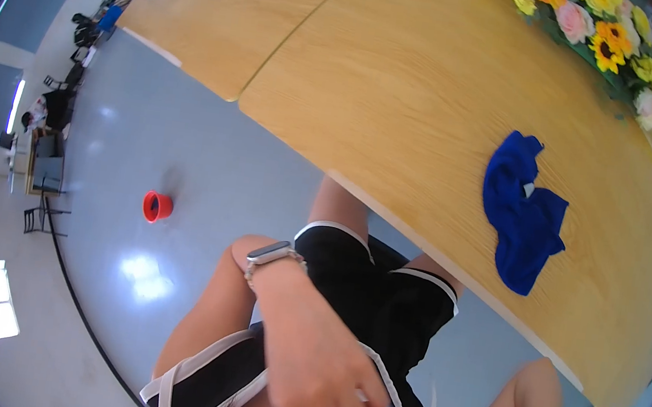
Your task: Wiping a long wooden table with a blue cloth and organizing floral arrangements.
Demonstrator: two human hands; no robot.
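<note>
My left hand (pixel 325 351) is raised in front of my chest, close to my chin, with its fingers curled. A small pale patch shows between the fingers, and I cannot tell what it is. On that wrist sits a smartwatch (pixel 270 252) with a beaded or linked band. My right arm (pixel 540 405) is bent, its elbow close to the table edge; the right hand is out of view. A crumpled dark blue cloth (pixel 521 223) with a small white tag lies on the light wooden table (pixel 378 87) before me.
An arrangement of yellow, orange and pink flowers (pixel 609 46) stands at the table's far right. A seam divides the tabletop on the left. On the grey floor (pixel 125 134) sits a small red bucket (pixel 157 206). Chairs (pixel 40 218) and clutter line the far-left wall.
</note>
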